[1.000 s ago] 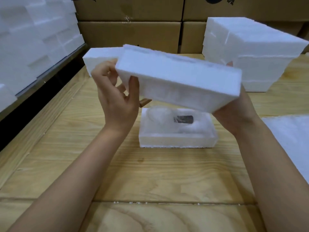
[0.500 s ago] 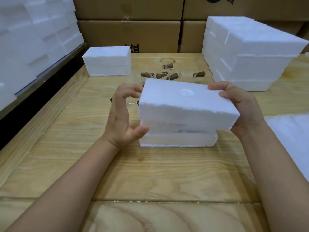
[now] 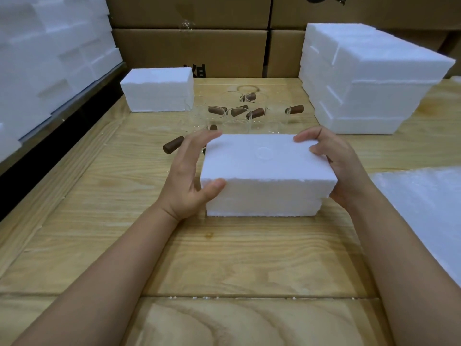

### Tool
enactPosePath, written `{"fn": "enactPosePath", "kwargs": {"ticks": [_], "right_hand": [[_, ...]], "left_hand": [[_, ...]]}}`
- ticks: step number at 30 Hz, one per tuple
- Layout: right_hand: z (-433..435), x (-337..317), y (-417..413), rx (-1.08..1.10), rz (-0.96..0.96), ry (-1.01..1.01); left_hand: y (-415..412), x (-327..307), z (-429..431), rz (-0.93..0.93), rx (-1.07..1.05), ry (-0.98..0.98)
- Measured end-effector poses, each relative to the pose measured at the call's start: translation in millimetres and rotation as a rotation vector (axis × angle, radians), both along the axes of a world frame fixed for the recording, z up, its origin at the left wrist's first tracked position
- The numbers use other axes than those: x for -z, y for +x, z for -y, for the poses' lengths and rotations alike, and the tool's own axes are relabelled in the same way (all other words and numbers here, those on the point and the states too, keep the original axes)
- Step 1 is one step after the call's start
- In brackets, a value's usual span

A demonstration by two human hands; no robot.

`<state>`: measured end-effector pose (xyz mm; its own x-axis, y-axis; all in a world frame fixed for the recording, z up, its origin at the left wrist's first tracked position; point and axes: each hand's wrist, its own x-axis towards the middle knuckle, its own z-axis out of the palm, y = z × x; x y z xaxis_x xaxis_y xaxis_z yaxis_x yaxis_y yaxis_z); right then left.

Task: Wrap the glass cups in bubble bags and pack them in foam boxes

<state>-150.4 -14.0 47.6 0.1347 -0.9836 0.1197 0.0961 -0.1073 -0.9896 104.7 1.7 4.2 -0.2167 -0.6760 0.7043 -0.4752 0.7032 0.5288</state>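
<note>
- Left hand (image 3: pixel 189 178) spread wide round the left end of the lid (image 3: pixel 267 158): fingers (image 3: pixel 207 136) arched over the far-left top corner, thumb (image 3: pixel 214 186) pressed on the near side face.
- Right hand (image 3: pixel 334 166) clasping the right end: fingers (image 3: pixel 306 138) curled onto the far-right top corner, palm against the end wall, thumb hidden behind the foam.
- Lid held between both palms, level, a faint round mark in the middle of its top.
- Lid resting on the base (image 3: pixel 262 207), with a rough seam along the near side; lid's right near edge jutting slightly past the base.
- Base standing flat on the table (image 3: pixel 224 258), straight ahead of the wrists and between them.
- Contents of the box hidden by the lid.
- Behind the box, a cluster of clear glass cups (image 3: pixel 237 113) with brown wooden handles (image 3: pixel 295 109); one handle (image 3: pixel 173 148) just beside the left fingers.
- Closed foam box (image 3: pixel 159 89) at the far left of the table, well apart from the hands.
- Tall foam stack (image 3: pixel 369 78) at the far right.
- White bubble bags (image 3: pixel 424 208) lying flat on the right edge of the table, near the right forearm.
- Brown cartons (image 3: pixel 189 51) along the back; more foam blocks (image 3: pixel 50 53) piled on the left.
</note>
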Motion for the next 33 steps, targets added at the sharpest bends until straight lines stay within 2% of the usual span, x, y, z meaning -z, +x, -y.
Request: {"fn": "enactPosePath", "kwargs": {"ticks": [6, 13, 16, 20, 23, 28, 33], "right_hand": [[4, 7, -5, -0.017, -0.030, -0.018], [3, 16, -1, -0.033, 0.042, 0.023], [2, 17, -5, -0.103, 0.035, 0.027], [2, 17, -14, -0.218, 0.036, 0.074], [4, 19, -15, -0.192, 0.088, 0.068], [4, 20, -17, -0.139, 0.084, 0.008], [0, 17, -26, -0.323, -0.021, 0.019]], "left_hand": [[1, -1, 0, 0.060, -0.009, 0.042], [3, 2, -2, -0.004, 0.044, 0.209], [3, -1, -5, -0.039, 0.119, 0.318], [10, -3, -5, 0.031, 0.175, 0.420], [10, -3, -6, 0.113, 0.175, 0.438], [7, -7, -9, 0.110, 0.137, 0.434], [8, -9, -10, 0.114, 0.153, 0.476]]}}
